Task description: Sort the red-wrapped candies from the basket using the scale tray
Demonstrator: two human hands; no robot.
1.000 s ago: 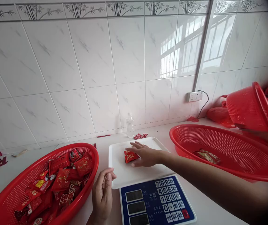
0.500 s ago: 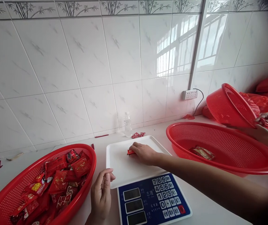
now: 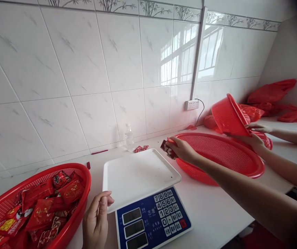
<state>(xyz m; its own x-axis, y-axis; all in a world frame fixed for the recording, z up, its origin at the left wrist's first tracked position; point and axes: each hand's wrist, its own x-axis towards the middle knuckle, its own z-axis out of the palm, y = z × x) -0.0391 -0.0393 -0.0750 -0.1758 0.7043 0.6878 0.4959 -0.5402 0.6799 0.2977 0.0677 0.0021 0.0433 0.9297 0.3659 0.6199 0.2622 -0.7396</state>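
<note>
My right hand [image 3: 183, 149] grips a small dark red wrapped packet [image 3: 168, 150] by one end, held up at the left rim of the right-hand red plastic basket [image 3: 215, 147]. My left hand [image 3: 96, 218] has its fingers curled together beside the near left corner of the scale's white tray [image 3: 138, 171], with nothing visible in it. No packet lies on the tray. Below it is the scale's blue keypad panel [image 3: 153, 221]. At the left, a red oval basket [image 3: 82, 180] holds several red wrapped packets [image 3: 43, 211].
A co-worker's hands [image 3: 254, 140] tilt another red basket [image 3: 227, 116] behind the right one. A clear plastic bottle [image 3: 129, 138] and a red patterned wrapper [image 3: 141, 148] stand and lie by the wall. Red bags [image 3: 270, 95] are piled at the far right, past the socket strip [image 3: 192, 104].
My right hand has lifted the packet off the tray and carried it right to the basket's rim. My left hand stays by the tray corner. The view has turned right.
</note>
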